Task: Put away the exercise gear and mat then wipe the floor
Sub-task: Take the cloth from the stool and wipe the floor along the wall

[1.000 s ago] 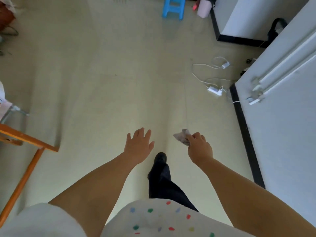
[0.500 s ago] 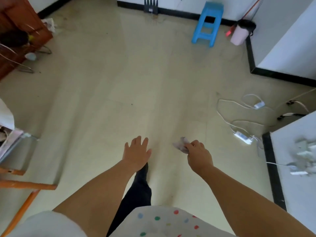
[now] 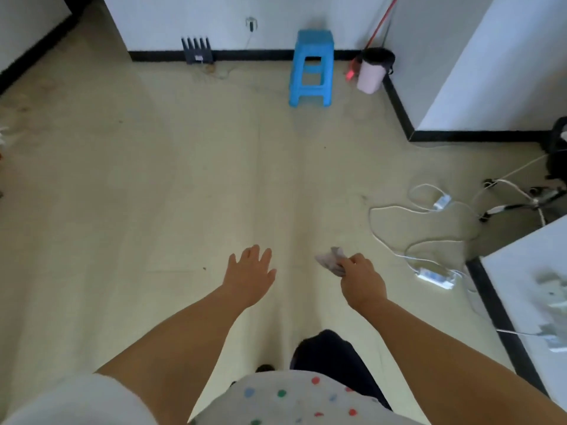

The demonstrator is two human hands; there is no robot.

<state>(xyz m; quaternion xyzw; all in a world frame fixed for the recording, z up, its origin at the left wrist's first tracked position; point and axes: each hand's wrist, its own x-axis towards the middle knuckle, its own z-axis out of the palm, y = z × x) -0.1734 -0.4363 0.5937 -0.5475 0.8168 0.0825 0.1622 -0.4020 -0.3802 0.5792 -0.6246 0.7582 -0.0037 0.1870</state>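
Floor (image 3: 153, 194), pale cream and smooth with faint seams and a few dark specks, fills most of the head view; compared with half a second ago the view has tipped up and forward, so the far wall's black baseboard (image 3: 251, 54) now shows in full, the wooden furniture at far left has dropped out of frame, and the blue plastic stool (image 3: 311, 67) sits more centrally. Left hand (image 3: 250, 276) is held out palm down, fingers straight and slightly spread, holding nothing, as before. Right hand (image 3: 362, 282) still pinches a small crumpled greyish cloth (image 3: 331, 260) at its fingertips, carried in the air above the floor just right of centre. Wide open room lies ahead and to the left. Right side is crowded: white cables (image 3: 395, 231) loop across the floor to a white power strip (image 3: 435, 276), beside a white panel with a black edge (image 3: 491, 305). Against the far wall stand a dark, pronged router-like box (image 3: 198, 50), the stool, and a pink bin with a black liner (image 3: 372, 70) in the corner, a red-handled stick (image 3: 379, 24) leaning behind it. Dark trouser leg (image 3: 331, 351) shows below.
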